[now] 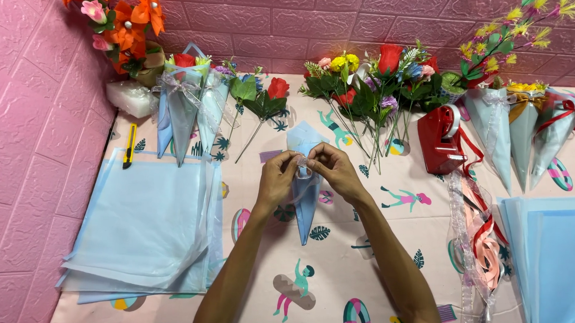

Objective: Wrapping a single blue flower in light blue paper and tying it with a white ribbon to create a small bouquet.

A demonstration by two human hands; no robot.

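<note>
Two hands, left and right, pinch clear tape at the rim of a blue cone, mid-bench. Finished bouquets stand behind; loose flowers, blue sheets and ribbon still wait.

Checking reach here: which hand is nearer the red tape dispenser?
Right. The right hand at the blue cone lies closer to the red tape dispenser; the left hand sits farther left.

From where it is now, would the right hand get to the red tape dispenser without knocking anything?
Probably yes: the right hand is busy pinching the blue paper cone, but bare tablecloth lies between it and the red tape dispenser.
</note>
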